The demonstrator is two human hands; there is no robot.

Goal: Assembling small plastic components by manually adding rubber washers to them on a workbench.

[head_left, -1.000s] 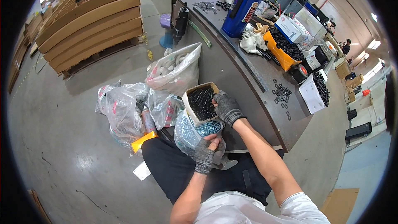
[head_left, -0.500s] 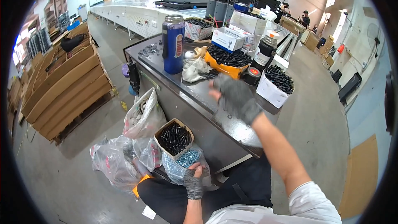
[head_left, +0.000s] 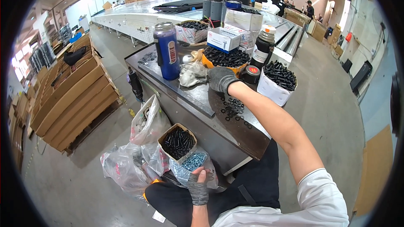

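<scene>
My left hand, in a grey fingerless glove, is low beside a clear bag of silvery-blue screws. Its fingers are curled with the thumb on top; whatever they hold is hidden. On the dark tabletop, my right hand, also gloved in grey, reaches to the front of a yellow bowl heaped with black bolts. A crumpled whitish cloth lies just left of it. The right fingers are turned away and hidden. Small black and metal rings lie scattered under the right forearm. A square box of black screws stands above the screw bag.
A tall blue flask and a black bottle stand on the table, with a white box of black bolts at its right edge. A power driver hangs at the left edge. Plastic bags sit below; stacked cardboard stands left.
My right hand has moved away from me and slightly left, from above the near tabletop to the yellow bowl, uncovering the scattered rings. My left hand has stayed by the screw bag.
</scene>
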